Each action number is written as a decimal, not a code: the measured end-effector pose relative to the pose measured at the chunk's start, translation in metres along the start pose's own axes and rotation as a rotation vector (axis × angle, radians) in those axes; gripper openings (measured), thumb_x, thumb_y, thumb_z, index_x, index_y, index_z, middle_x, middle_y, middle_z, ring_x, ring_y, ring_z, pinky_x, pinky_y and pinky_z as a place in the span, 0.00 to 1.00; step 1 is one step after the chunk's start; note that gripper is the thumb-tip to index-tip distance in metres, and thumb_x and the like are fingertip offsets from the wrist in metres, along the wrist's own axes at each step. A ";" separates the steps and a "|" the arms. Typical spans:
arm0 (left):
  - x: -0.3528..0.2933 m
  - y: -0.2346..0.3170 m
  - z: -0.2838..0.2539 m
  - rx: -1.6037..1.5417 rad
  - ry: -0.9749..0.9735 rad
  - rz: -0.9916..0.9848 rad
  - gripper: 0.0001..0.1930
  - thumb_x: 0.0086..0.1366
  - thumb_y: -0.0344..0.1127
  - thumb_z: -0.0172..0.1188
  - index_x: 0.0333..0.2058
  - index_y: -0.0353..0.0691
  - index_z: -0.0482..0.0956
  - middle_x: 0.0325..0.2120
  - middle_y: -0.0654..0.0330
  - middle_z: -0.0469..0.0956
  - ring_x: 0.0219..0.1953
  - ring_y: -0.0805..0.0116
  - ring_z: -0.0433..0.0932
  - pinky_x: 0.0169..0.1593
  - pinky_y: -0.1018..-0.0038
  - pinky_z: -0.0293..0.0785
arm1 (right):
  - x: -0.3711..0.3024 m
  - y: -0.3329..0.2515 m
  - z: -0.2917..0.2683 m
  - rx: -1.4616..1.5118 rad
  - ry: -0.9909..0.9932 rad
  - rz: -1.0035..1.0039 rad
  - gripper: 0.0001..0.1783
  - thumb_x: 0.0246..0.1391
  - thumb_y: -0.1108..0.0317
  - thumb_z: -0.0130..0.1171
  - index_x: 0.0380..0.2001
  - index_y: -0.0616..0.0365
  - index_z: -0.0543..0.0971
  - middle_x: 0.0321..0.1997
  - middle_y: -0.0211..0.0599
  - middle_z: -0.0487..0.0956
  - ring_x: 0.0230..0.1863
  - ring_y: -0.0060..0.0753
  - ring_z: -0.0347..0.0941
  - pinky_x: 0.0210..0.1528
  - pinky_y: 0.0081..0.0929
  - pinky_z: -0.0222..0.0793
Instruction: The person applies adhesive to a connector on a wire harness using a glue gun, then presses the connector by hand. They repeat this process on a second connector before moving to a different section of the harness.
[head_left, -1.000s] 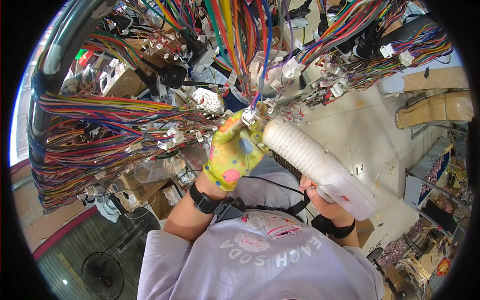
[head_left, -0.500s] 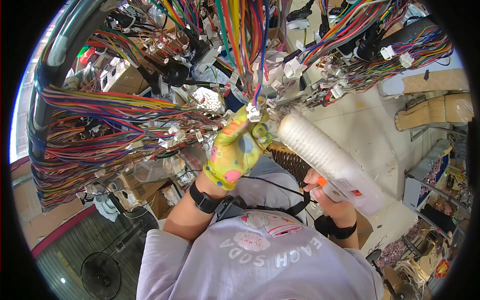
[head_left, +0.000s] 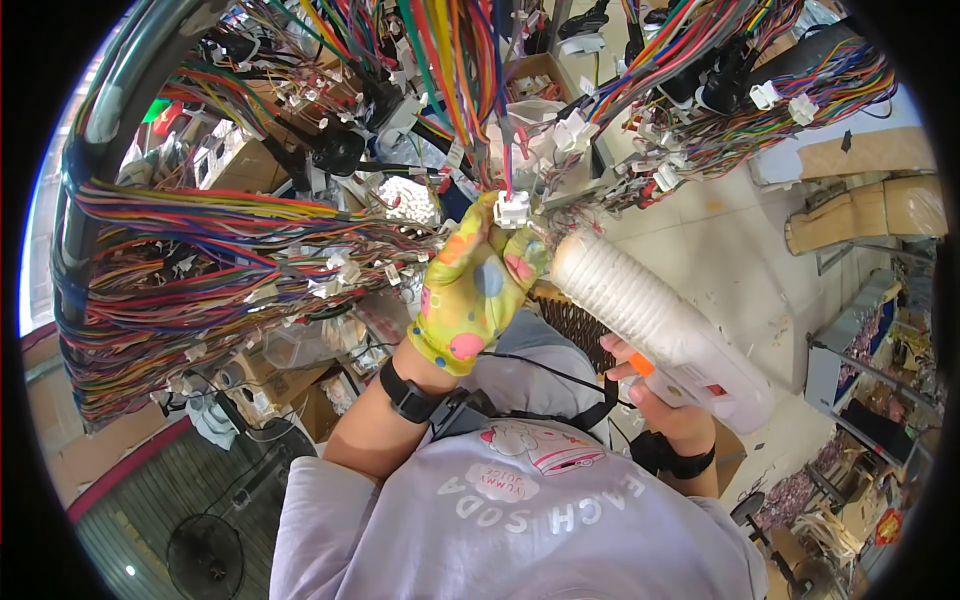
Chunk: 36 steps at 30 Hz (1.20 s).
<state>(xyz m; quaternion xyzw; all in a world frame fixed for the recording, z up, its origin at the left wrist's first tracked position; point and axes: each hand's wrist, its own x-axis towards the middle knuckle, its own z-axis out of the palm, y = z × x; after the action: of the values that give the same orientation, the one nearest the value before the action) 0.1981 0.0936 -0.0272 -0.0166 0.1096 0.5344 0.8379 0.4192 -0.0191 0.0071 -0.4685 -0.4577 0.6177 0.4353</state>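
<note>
My left hand (head_left: 475, 290), in a yellow glove with coloured dots, is closed around a white plastic wire connector (head_left: 512, 209). Thin red and blue wires run up from the connector into a hanging bundle (head_left: 470, 85). My bare right hand (head_left: 665, 400) grips a white hot glue gun (head_left: 650, 310) with an orange trigger (head_left: 641, 364). The gun's ribbed front end points up and left, and its nozzle (head_left: 545, 233) is beside the connector. Whether the nozzle touches the connector I cannot tell.
Bundles of coloured wires with white connectors (head_left: 230, 240) hang at the left, and more (head_left: 760, 110) at the right. A dark curved metal frame (head_left: 85, 230) carries the left ones. Below stand a fan (head_left: 205, 555), cardboard boxes (head_left: 255, 165) and a grey shelf (head_left: 850, 340).
The connector has turned a little in my left fingers, which have shifted their hold. The fingers of my right hand have loosened slightly around the trigger. The glue gun has shifted slightly.
</note>
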 end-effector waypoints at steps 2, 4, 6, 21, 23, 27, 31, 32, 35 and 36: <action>0.003 0.000 -0.003 -0.041 0.160 -0.028 0.18 0.58 0.32 0.61 0.48 0.47 0.71 0.50 0.57 0.69 0.51 0.60 0.69 0.43 0.77 0.70 | 0.001 -0.003 0.003 0.032 0.021 0.013 0.21 0.47 0.72 0.57 0.47 0.66 0.71 0.46 0.47 0.74 0.53 0.42 0.69 0.43 0.32 0.74; 0.005 0.000 -0.012 -0.033 0.190 -0.030 0.18 0.57 0.31 0.62 0.47 0.46 0.71 0.50 0.57 0.69 0.52 0.60 0.68 0.43 0.76 0.70 | 0.001 -0.004 0.005 0.023 0.052 0.017 0.20 0.46 0.74 0.55 0.46 0.66 0.72 0.46 0.47 0.74 0.51 0.41 0.70 0.44 0.33 0.74; 0.006 -0.001 -0.014 -0.027 0.219 -0.039 0.18 0.56 0.31 0.63 0.46 0.46 0.72 0.50 0.58 0.69 0.53 0.59 0.68 0.43 0.76 0.71 | 0.003 -0.006 0.005 0.005 0.047 0.029 0.20 0.45 0.75 0.55 0.45 0.66 0.72 0.45 0.46 0.73 0.50 0.40 0.70 0.44 0.33 0.74; 0.007 -0.002 -0.006 0.146 0.111 0.165 0.13 0.55 0.20 0.59 0.37 0.45 0.75 0.51 0.61 0.68 0.46 0.69 0.72 0.46 0.74 0.71 | 0.008 -0.003 0.009 -0.053 0.056 0.014 0.15 0.47 0.77 0.52 0.41 0.65 0.73 0.40 0.44 0.73 0.44 0.36 0.71 0.40 0.30 0.75; 0.008 -0.001 -0.008 0.200 0.075 0.191 0.13 0.55 0.19 0.59 0.36 0.46 0.76 0.54 0.60 0.65 0.45 0.71 0.72 0.46 0.75 0.71 | 0.008 -0.003 0.010 -0.027 0.073 0.023 0.15 0.47 0.76 0.53 0.41 0.65 0.73 0.40 0.43 0.73 0.44 0.35 0.70 0.40 0.30 0.75; 0.009 0.000 -0.013 0.230 0.095 0.213 0.13 0.55 0.18 0.59 0.35 0.46 0.76 0.52 0.60 0.66 0.40 0.73 0.72 0.44 0.76 0.70 | 0.008 -0.005 0.010 -0.040 0.075 0.048 0.14 0.47 0.76 0.53 0.40 0.64 0.73 0.39 0.42 0.73 0.43 0.34 0.71 0.39 0.28 0.74; 0.007 -0.001 -0.006 0.224 0.059 0.228 0.14 0.53 0.18 0.59 0.36 0.46 0.76 0.50 0.60 0.67 0.35 0.73 0.71 0.39 0.78 0.69 | 0.011 -0.006 0.009 -0.050 0.059 0.018 0.13 0.47 0.76 0.54 0.39 0.64 0.73 0.37 0.41 0.73 0.40 0.32 0.71 0.37 0.25 0.73; 0.007 -0.002 -0.002 0.220 0.066 0.235 0.15 0.53 0.18 0.59 0.36 0.46 0.76 0.50 0.60 0.67 0.34 0.73 0.70 0.38 0.79 0.69 | 0.011 -0.005 0.008 -0.051 0.063 0.017 0.13 0.47 0.76 0.54 0.39 0.64 0.73 0.37 0.41 0.73 0.40 0.32 0.71 0.37 0.25 0.73; 0.007 -0.002 -0.003 0.244 0.072 0.235 0.15 0.53 0.18 0.59 0.36 0.46 0.76 0.50 0.60 0.67 0.32 0.72 0.70 0.37 0.79 0.68 | 0.010 -0.005 0.006 -0.063 0.055 -0.006 0.13 0.47 0.75 0.55 0.38 0.64 0.72 0.36 0.41 0.73 0.38 0.31 0.71 0.36 0.25 0.73; 0.007 -0.002 -0.002 0.246 0.072 0.234 0.15 0.53 0.18 0.59 0.36 0.46 0.76 0.50 0.60 0.67 0.32 0.72 0.70 0.37 0.79 0.68 | 0.010 -0.007 0.006 -0.095 0.044 -0.005 0.12 0.47 0.75 0.55 0.38 0.64 0.72 0.36 0.41 0.73 0.38 0.31 0.71 0.36 0.25 0.73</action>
<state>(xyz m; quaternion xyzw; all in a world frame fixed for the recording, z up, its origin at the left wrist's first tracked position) 0.2020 0.0986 -0.0309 0.0800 0.2052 0.6101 0.7611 0.4122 -0.0087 0.0126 -0.5011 -0.4777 0.5838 0.4242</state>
